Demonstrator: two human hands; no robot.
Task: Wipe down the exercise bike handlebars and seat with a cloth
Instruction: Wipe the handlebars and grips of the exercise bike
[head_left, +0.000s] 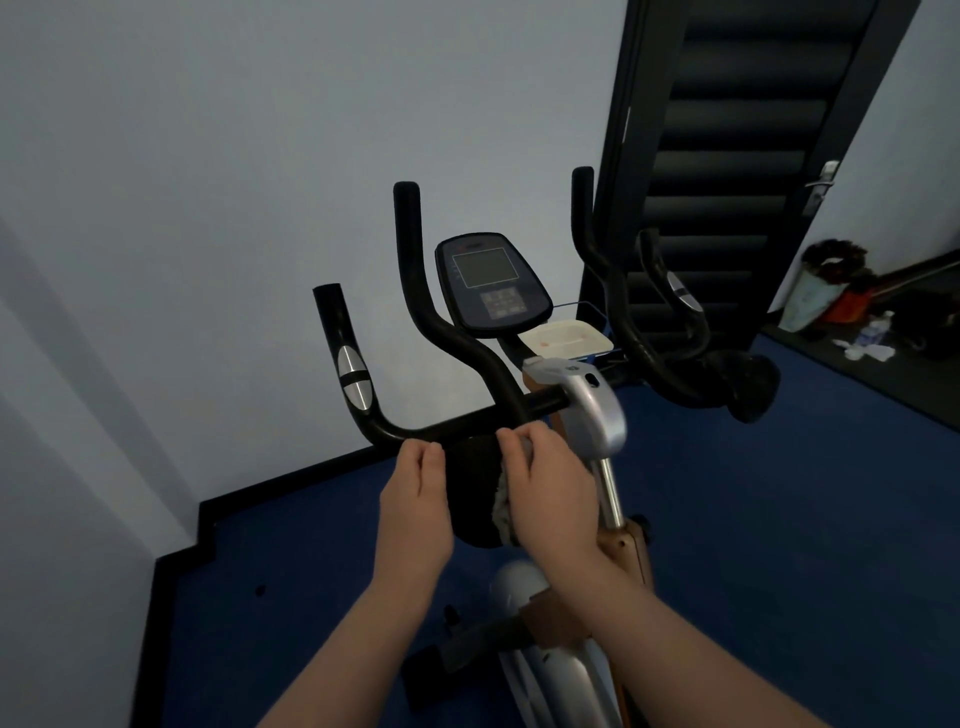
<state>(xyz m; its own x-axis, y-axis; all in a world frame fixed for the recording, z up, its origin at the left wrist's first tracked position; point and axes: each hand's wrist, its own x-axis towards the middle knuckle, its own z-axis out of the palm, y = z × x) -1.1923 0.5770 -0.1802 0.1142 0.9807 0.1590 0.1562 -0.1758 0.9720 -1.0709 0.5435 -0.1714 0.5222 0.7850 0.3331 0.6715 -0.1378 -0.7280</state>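
Observation:
The exercise bike's black handlebars (441, 332) fill the middle of the view, with a console (491, 283) between the upright grips. A dark cloth (475, 493) with a pale fuzzy edge hangs from the crossbar just left of the silver stem (597, 410). My left hand (415, 504) pinches the cloth's left side at the bar. My right hand (545, 488) grips its right side, fingers curled over the bar. The seat is out of view.
A white tray (566, 338) sits behind the console. A dark louvred door (727, 156) stands at the right. Bottles and clutter (872, 332) lie on the blue floor (779, 519) by the far right wall. A pale wall (208, 208) is close on the left.

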